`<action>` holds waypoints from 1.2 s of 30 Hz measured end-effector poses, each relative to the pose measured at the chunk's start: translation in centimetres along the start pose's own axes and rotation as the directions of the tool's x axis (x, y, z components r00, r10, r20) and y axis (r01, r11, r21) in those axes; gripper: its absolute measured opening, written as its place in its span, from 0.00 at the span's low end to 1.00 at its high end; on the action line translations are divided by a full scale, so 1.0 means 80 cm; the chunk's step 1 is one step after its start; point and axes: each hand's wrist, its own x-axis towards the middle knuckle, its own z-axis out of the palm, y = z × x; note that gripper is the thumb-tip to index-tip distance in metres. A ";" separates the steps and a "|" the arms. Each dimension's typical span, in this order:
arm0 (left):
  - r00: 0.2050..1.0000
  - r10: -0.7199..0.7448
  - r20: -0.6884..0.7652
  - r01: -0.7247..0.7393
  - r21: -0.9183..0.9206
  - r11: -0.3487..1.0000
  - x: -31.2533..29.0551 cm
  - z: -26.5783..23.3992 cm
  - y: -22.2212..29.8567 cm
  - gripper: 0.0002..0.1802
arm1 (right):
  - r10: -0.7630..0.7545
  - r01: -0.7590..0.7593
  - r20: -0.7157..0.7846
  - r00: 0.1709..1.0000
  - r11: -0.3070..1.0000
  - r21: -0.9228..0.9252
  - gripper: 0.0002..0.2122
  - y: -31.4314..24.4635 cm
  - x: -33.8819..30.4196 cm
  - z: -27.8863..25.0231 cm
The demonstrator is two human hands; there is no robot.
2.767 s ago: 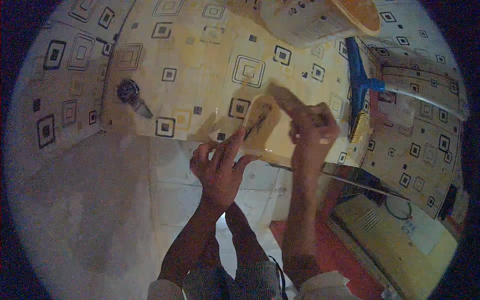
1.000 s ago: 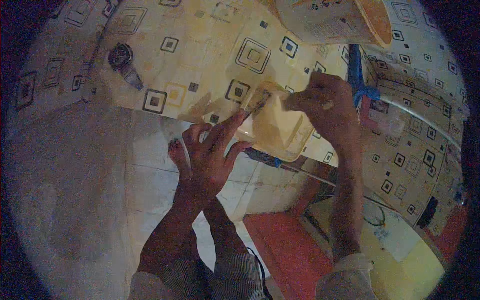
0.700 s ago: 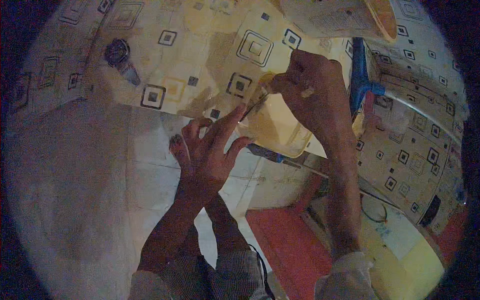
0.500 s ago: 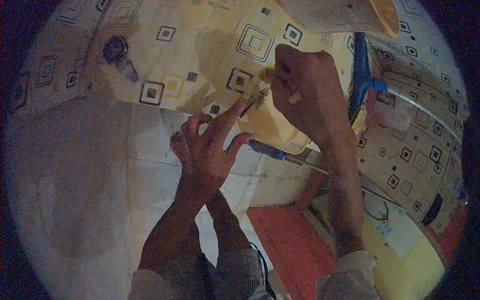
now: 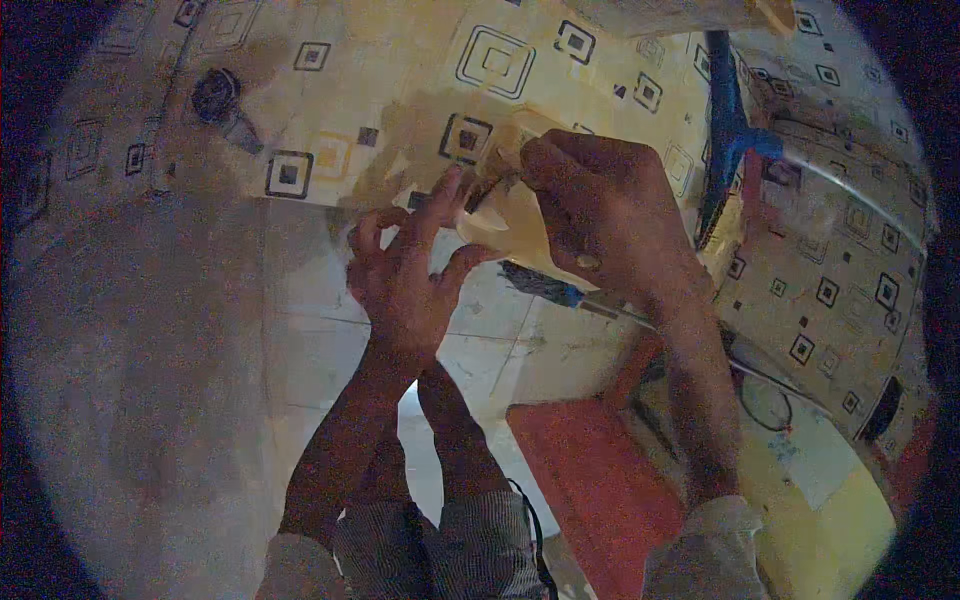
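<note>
My right hand (image 5: 600, 200) is closed in a pinch above a patterned cloth-covered surface (image 5: 390, 40). A small dark, slender piece (image 5: 487, 192) shows just left of its fingertips; its kind and the hand's full grip are hidden. Beneath lies a pale yellow flat piece (image 5: 515, 228) with a rounded edge. My left hand (image 5: 405, 275) is open, fingers spread, its index fingertip close to the dark piece and its thumb at the yellow piece's lower edge. I cannot tell whether the index finger touches anything.
A wristwatch (image 5: 222, 108) lies at the far left of the cloth. Blue supports (image 5: 730, 140) and a pale tube stand at the right. Below the cloth's edge is a dark bristly thing (image 5: 540, 284) with a blue end. A red panel (image 5: 595, 490) and a yellow surface (image 5: 840, 510) lie lower right.
My right hand has come slightly lower, toward the left hand. The left hand keeps its spread pose. The whole view has shifted a little, and the pale object at the top right shows less.
</note>
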 end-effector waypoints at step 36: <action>0.999 0.037 0.019 -0.036 -0.056 0.998 0.006 -0.007 0.004 0.45 | 0.035 0.000 -0.107 0.994 0.950 0.313 0.11 0.041 -0.063 0.005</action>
